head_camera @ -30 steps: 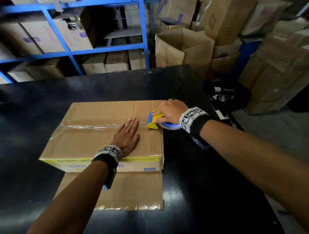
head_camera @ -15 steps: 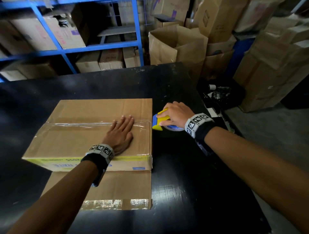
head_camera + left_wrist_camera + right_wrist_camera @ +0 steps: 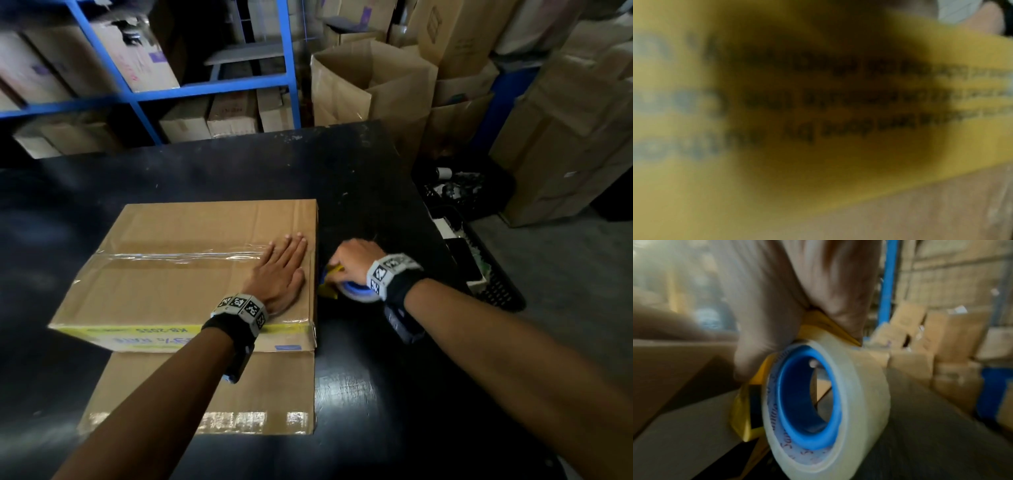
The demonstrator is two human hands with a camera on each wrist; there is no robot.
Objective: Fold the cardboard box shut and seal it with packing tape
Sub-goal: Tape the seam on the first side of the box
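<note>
On the black desk (image 3: 359,178), the box (image 3: 191,291) lies taped along its seam, left to right. Left hand (image 3: 281,270) presses flat beside the right edge; right hand (image 3: 352,260) grips the tape roll (image 3: 826,402) just past that edge, low against the box's side.

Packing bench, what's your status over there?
Left hand flat on brown cardboard box, by the clear tape strip. Right hand grips yellow tape dispenser past box's right edge. Nothing in the way.
</note>
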